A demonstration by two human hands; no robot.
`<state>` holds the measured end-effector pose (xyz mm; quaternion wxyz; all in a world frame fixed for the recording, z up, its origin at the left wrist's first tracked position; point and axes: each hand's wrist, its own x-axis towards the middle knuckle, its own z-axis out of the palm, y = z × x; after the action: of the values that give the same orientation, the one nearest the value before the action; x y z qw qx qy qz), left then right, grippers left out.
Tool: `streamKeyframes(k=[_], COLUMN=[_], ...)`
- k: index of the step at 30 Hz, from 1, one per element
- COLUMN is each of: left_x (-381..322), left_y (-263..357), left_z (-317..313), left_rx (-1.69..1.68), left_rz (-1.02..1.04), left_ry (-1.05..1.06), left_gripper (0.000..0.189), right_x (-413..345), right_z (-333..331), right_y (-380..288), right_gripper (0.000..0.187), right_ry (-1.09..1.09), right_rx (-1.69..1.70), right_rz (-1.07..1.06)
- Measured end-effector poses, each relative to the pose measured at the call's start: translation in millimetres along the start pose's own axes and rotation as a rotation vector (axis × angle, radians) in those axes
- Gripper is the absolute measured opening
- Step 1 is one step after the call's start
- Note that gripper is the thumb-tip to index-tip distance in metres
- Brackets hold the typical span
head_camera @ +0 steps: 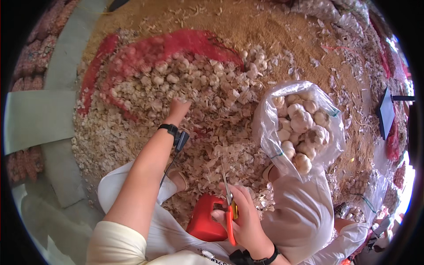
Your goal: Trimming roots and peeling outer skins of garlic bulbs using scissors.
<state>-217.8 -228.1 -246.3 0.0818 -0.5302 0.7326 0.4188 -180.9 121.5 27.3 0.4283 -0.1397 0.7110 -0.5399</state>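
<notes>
My left hand (180,107) reaches into a heap of garlic bulbs (172,79) that spills from a red mesh sack (188,39). Its fingers are partly hidden among the bulbs, so whether they grip one is unclear. My right hand (243,215) holds scissors (230,212) with red and yellow handles, blades pointing up and away from me. To the right, a clear plastic bag (268,129) stands open, holding several garlic bulbs (301,121). Loose garlic skins (232,159) lie thickly between the heap and my legs.
A red plastic stool (202,222) is between my legs. At the right lie another clear bag (374,195) and a dark flat panel (386,114) on an arm. Grey slabs (39,116) and stacked mesh sacks (29,66) line the left. Part of another person's leg (344,225) shows lower right.
</notes>
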Motion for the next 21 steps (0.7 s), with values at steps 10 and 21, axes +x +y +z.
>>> streamKeyframes(k=[10, 21], left_x=[-218, -424], left_y=[33, -3], left_z=[-115, -99], left_rx=[-0.707, -0.62], left_rz=[0.106, 0.597], left_ry=[-0.676, -0.7], left_gripper=[0.022, 0.051], right_x=[-45, -97], right_z=[21, 34], right_y=[11, 21], right_gripper=[0.052, 0.044], right_ry=[0.07, 0.034], right_rx=[-0.014, 0.26], right_rz=[-0.368, -0.412])
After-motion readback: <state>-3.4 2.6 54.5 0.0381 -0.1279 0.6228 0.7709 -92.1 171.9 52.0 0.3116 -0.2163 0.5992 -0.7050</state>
